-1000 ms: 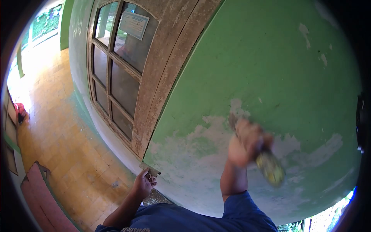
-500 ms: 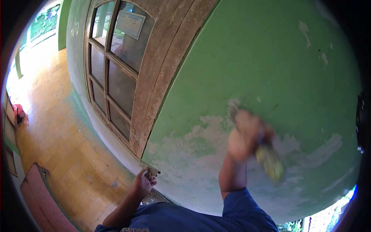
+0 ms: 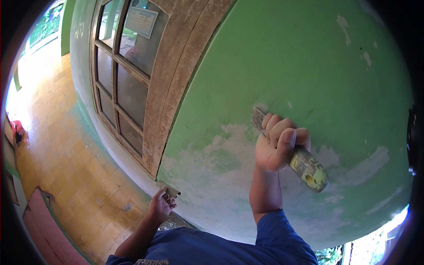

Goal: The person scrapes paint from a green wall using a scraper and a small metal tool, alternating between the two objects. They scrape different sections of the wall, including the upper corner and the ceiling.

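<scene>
My right hand (image 3: 282, 141) is wrapped around a paint scraper (image 3: 311, 172) with a worn, paint-spotted handle. Its flat metal blade (image 3: 258, 119) points up and left, its tip at a pale scraped spot on the green wall (image 3: 274, 66). Grey-white bare patches (image 3: 238, 145) with ragged paint edges spread around and below this hand. Lower left, my left hand (image 3: 162, 204) has its fingers curled at a small moulded ledge (image 3: 168, 189) below the corner of the window frame.
A weathered wooden window frame (image 3: 176, 75) with several panes borders the green paint on the left; a paper notice (image 3: 141, 22) is behind the glass. Yellow tiled floor (image 3: 79, 163) runs along the wall. A pink panel (image 3: 44, 225) stands lower left, and a red item (image 3: 17, 130) lies farther back.
The scraper and right hand, blurred before, are now sharp, and the handle end has swung slightly upward. My left hand stays at the ledge. The whole view has shifted a little.
</scene>
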A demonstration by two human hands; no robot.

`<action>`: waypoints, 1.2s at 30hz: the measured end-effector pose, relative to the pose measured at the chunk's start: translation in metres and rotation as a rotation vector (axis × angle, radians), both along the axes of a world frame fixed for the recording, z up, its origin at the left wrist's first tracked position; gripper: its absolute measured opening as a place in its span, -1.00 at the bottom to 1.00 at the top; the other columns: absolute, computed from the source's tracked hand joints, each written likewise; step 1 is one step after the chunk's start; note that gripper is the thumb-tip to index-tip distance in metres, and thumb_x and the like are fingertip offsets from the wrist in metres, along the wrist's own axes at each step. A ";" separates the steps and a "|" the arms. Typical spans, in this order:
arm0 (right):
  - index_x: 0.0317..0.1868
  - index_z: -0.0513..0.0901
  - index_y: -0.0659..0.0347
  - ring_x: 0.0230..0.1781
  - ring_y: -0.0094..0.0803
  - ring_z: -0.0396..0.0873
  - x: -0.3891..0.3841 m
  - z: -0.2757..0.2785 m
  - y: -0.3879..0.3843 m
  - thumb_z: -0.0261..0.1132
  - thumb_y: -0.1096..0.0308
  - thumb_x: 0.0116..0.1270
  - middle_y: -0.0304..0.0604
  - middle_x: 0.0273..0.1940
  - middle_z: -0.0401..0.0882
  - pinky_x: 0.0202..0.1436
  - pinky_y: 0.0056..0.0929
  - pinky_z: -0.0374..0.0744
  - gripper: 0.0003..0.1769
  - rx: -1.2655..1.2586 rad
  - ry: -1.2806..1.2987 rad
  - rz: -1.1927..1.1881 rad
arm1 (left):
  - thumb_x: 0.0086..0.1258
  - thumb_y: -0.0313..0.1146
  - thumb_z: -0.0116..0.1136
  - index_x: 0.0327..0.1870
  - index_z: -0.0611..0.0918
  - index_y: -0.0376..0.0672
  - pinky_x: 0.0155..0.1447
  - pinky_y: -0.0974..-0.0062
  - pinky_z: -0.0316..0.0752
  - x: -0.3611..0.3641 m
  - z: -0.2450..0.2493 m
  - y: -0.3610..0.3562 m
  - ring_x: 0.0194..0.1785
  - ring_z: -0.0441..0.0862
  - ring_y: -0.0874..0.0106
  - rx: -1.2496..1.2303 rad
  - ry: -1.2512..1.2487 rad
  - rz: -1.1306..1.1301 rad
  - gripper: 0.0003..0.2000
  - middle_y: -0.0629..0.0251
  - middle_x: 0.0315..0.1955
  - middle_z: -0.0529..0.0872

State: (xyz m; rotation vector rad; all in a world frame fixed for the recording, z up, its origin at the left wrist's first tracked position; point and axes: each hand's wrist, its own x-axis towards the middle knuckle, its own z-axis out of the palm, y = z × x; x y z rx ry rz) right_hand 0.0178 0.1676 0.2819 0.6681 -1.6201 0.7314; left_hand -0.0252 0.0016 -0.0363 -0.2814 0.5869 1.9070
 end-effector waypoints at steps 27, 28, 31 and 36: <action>-0.52 0.17 0.12 -0.68 -0.59 0.00 0.027 -0.026 -0.009 0.12 0.38 0.33 -0.36 -0.69 0.11 -0.58 -0.45 0.11 -0.68 -0.011 0.086 0.186 | 0.34 -0.11 -0.04 -0.41 0.48 -0.02 -0.24 0.43 0.26 0.022 0.008 -0.018 -0.48 0.38 0.50 0.003 0.001 0.057 -0.78 0.45 -0.61 0.45; -0.52 0.18 0.11 -0.69 -0.59 0.00 0.018 -0.031 0.000 0.10 0.35 0.35 -0.36 -0.69 0.12 -0.59 -0.46 0.10 -0.68 -0.049 0.031 0.002 | 0.34 -0.11 -0.04 -0.41 0.48 -0.02 -0.24 0.43 0.26 0.023 0.010 -0.020 -0.48 0.38 0.50 -0.002 -0.002 0.053 -0.78 0.45 -0.61 0.45; -0.53 0.19 0.09 -0.70 -0.60 0.02 0.016 -0.030 0.003 0.06 0.29 0.37 -0.37 -0.71 0.12 -0.59 -0.48 0.07 -0.68 -0.066 -0.014 -0.090 | 0.34 -0.11 -0.04 -0.39 0.49 -0.02 -0.24 0.44 0.26 0.024 0.013 -0.021 -0.47 0.39 0.51 0.002 0.024 0.081 -0.78 0.46 -0.61 0.46; -0.52 0.18 0.10 -0.70 -0.61 -0.01 0.016 -0.028 0.002 0.07 0.32 0.37 -0.39 -0.72 0.07 -0.59 -0.50 0.06 -0.69 -0.015 0.027 0.102 | 0.33 -0.10 -0.01 -0.41 0.47 -0.02 -0.24 0.44 0.26 0.027 0.004 -0.021 -0.47 0.39 0.51 0.015 0.023 0.064 -0.78 0.46 -0.60 0.46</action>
